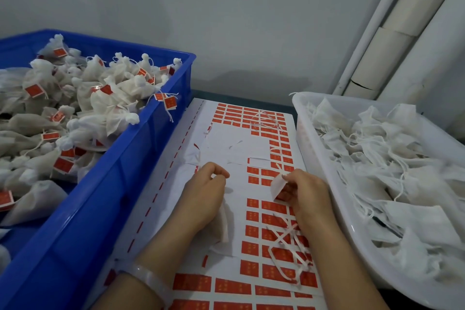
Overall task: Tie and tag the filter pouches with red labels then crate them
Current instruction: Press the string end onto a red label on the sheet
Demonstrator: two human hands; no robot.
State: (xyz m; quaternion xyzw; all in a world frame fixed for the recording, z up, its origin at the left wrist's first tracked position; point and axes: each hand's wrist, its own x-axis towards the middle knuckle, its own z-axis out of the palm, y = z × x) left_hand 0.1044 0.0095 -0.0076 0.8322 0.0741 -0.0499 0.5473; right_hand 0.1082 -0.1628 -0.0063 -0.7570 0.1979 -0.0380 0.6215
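— Over the label sheet (251, 148), near its middle: what does the right hand (309, 194) hold?

— A peeled red label (278, 187), pinched between thumb and fingertips, pale back up, at the sheet's right side.

— And the left hand (206, 189)?

— Fingers curled, thumb tip against forefinger; whether a drawstring sits between them cannot be told. It is just left of the label, apart from it. A filter pouch (224, 224) lies under its wrist, long axis toward the sheet's near edge.

— So the label must travel left?

— Likely, a short way; nothing stands between. Loose backing strips (289, 241) litter the sheet's near part. Blue crate (141, 158) left of the sheet, white tray (319, 158) of untied pouches right.
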